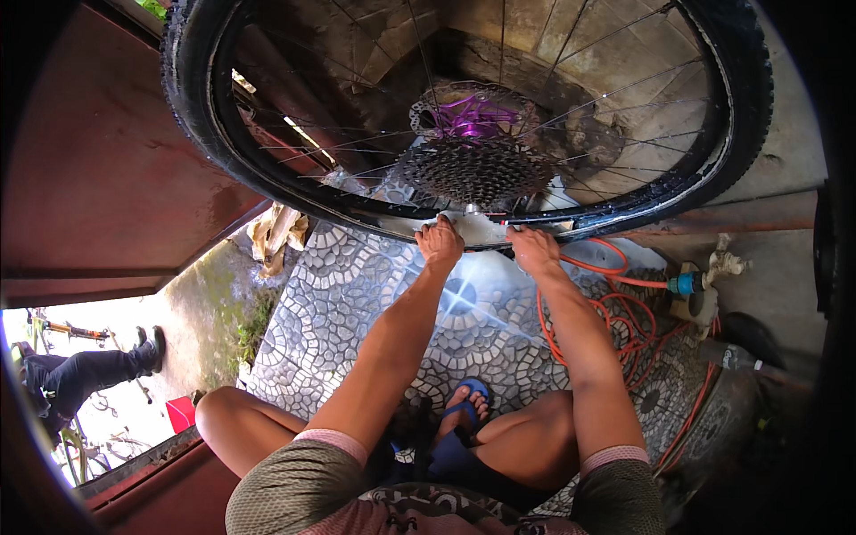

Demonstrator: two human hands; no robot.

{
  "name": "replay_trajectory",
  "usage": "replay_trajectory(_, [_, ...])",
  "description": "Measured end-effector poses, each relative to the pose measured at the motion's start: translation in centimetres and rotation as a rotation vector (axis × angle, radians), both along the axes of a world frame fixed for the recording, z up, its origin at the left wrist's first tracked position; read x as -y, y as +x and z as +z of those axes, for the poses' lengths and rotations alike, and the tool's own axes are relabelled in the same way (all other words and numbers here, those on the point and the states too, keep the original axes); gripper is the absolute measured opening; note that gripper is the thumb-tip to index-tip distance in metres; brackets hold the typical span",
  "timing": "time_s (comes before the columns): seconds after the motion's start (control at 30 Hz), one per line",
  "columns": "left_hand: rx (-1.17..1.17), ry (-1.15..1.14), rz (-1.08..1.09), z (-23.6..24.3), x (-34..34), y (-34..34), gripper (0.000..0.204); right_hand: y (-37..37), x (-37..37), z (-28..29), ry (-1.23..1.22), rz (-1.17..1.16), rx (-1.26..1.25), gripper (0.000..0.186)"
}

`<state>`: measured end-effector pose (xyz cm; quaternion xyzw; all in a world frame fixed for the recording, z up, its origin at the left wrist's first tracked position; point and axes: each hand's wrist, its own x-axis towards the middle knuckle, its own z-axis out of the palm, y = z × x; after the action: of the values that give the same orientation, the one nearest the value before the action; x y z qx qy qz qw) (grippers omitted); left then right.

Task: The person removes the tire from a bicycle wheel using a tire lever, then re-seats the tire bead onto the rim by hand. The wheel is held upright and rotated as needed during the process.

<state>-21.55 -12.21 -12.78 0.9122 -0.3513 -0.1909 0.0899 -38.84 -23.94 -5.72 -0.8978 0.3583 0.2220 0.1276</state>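
Observation:
An upright bicycle wheel (740, 98) with a black tire fills the upper view, with a purple hub (474, 125) and a black cassette (468, 169). Pale white material (481, 227) shows along its lower rim, between my hands. My left hand (439, 239) has its fingers curled on the lower tire and rim, left of centre. My right hand (535, 251) grips the same lower part a little to the right. A small red-and-white item (506, 224) shows at its fingertips; what it is, I cannot tell.
Orange hose (615, 303) lies coiled at right by a tap (724, 263) and bottle (729, 357). A red metal panel (107, 160) stands at left. Beyond it are another person's legs (98, 366) and bicycles. My sandaled foot (465, 401) rests on patterned tiles (321, 294).

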Motion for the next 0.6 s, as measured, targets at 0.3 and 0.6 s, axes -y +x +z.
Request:
replay_trajectory(0.3, [-0.510,-0.411,0.058,1.2,4.2,-5.2,0.047,0.3,0.4,-0.6,-0.049,0.043,-0.005,0.034])
replay_trajectory(0.6, [-0.571,-0.469,-0.101,2.1,-6.4,1.3,0.039,-1.3,0.7,-2.4,-0.013,-0.055,0.074,0.032])
